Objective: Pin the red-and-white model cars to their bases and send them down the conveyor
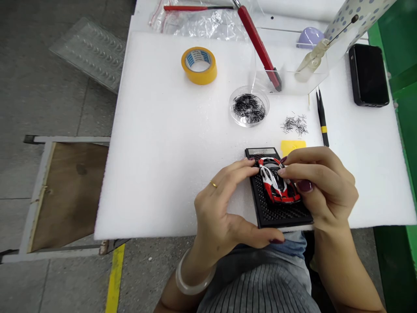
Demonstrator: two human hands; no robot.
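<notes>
A red, white and black model car sits on a black, textured display base with a silver label at its far end. My left hand curves round the base's left side, its fingertips by the car and its thumb along the near edge. My right hand is closed over the car's right side, fingertips touching it around the windshield. Any tiny part between those fingers is hidden. Just beyond the base lies a yellow pad, partly covered by my right hand.
Thin black pieces fill a round clear dish, and a loose pile lies beside black tweezers. Farther back are yellow tape, a red-handled knife leaning in a clear box, a small bottle and a black device.
</notes>
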